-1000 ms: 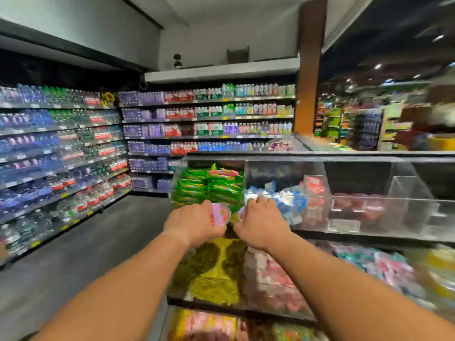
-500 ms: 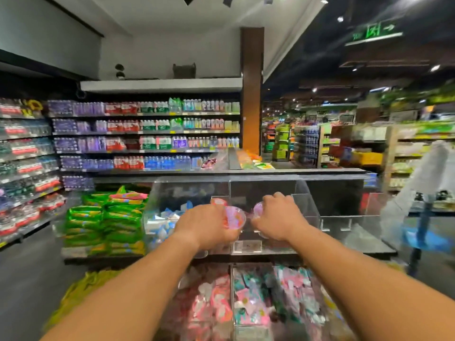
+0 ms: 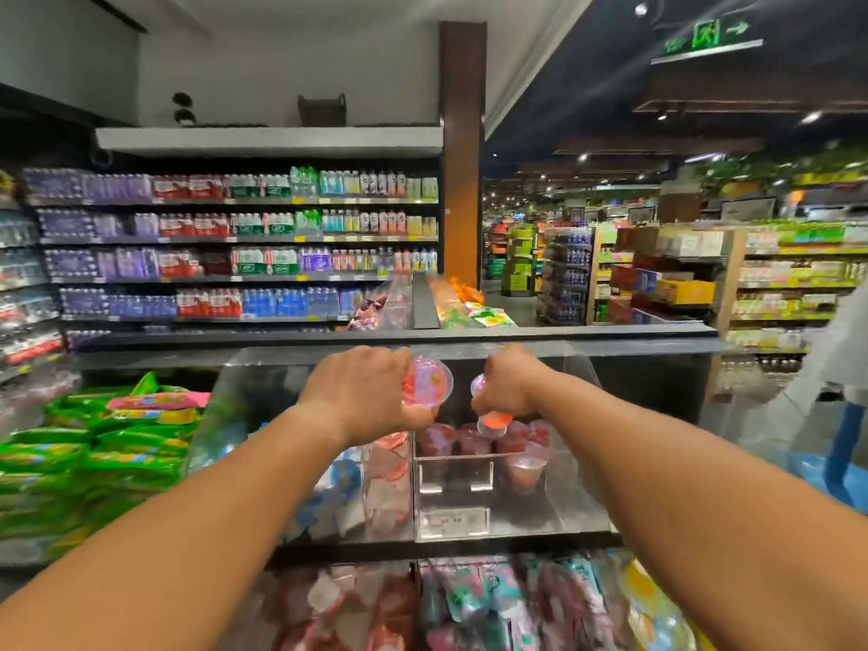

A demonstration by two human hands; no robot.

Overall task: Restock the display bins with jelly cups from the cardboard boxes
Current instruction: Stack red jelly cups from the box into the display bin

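Two bare forearms reaching far into the scene from the near corners, converging toward the middle. Left hand [image 3: 364, 397] seen from its back, wrist straight, fingers curled round a clear round plastic jelly cup with pink-red filling [image 3: 430, 382], its lid end turned to the right. Right hand [image 3: 509, 382] just beside it, a small gap between the two, knuckles up, fingers curled downward round a second clear plastic jelly cup with an orange-red base [image 3: 493, 421] poking out below the fist. Both hands level with each other; fingertips hidden behind the knuckles.
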